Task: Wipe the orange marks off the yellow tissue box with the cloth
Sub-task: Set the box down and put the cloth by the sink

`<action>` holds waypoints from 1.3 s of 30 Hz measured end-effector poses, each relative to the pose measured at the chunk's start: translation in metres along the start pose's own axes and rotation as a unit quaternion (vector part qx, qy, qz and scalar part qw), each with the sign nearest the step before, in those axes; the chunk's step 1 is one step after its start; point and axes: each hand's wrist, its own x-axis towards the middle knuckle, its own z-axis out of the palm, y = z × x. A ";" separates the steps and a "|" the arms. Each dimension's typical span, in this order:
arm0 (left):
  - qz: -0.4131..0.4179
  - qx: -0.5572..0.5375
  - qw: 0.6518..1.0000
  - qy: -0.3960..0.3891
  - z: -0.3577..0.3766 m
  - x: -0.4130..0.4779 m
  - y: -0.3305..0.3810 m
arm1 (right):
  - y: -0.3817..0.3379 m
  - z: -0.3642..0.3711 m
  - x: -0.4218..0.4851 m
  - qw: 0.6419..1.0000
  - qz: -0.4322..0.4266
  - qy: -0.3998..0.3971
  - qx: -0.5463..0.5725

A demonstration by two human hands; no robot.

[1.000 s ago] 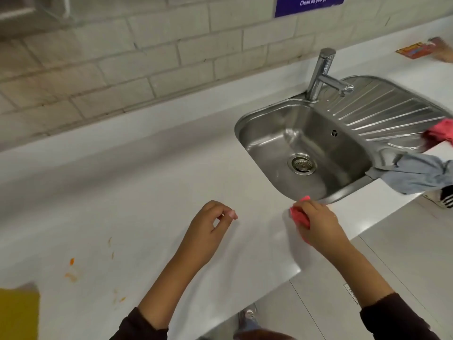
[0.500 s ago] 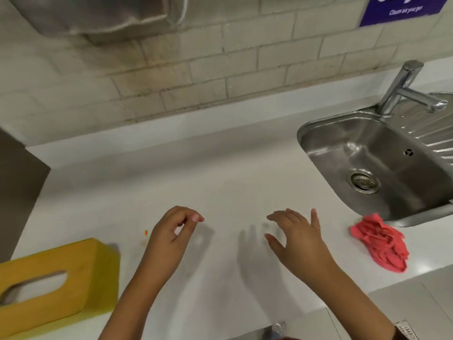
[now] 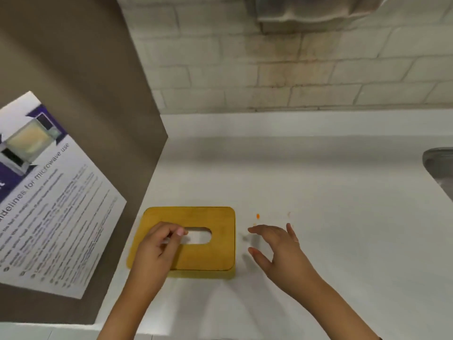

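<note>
Two bare forearms reach up from the bottom edge of the head view, each ending in a bare hand. No sleeve shows on either arm within the frame; both are uncovered from the wrist down to where the picture cuts them off. The left hand [image 3: 159, 244] wears no ring or band that can be seen, and one fingernail on it looks pale pink. The right hand [image 3: 277, 249] carries a thin, light-coloured ring on one finger. No watch, bracelet or glove appears on either wrist.
</note>
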 end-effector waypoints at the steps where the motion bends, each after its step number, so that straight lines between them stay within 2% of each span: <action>1: 0.001 0.019 1.000 0.008 -0.007 -0.001 -0.008 | -0.007 0.007 0.002 1.000 0.001 -0.007 0.001; 5: 0.002 0.091 0.993 0.068 -0.026 -0.002 -0.030 | -0.026 0.025 0.005 0.998 0.022 -0.052 0.031; 9: -0.057 0.110 0.986 0.109 -0.030 -0.006 -0.051 | -0.033 0.035 0.004 0.994 0.028 -0.095 0.045; 15: -0.146 0.008 0.986 0.081 -0.021 -0.011 -0.066 | -0.031 0.037 0.007 0.988 0.046 -0.135 0.063; 21: -0.128 0.004 0.990 0.063 -0.019 0.010 -0.063 | -0.029 0.037 0.030 0.984 0.069 -0.153 0.054; 25: -0.115 0.014 0.992 0.056 -0.014 0.049 -0.064 | -0.024 0.035 0.063 0.988 0.069 -0.139 -0.017; 30: -0.110 0.032 0.991 0.068 0.005 0.119 -0.065 | -0.010 0.029 0.117 0.990 0.031 -0.069 -0.119; 35: -0.129 0.052 0.990 0.033 0.021 0.192 -0.063 | 0.005 0.023 0.173 0.981 0.038 -0.062 -0.182; 39: -0.148 0.063 0.986 0.041 0.030 0.231 -0.062 | 0.009 0.015 0.217 0.975 0.047 -0.070 -0.205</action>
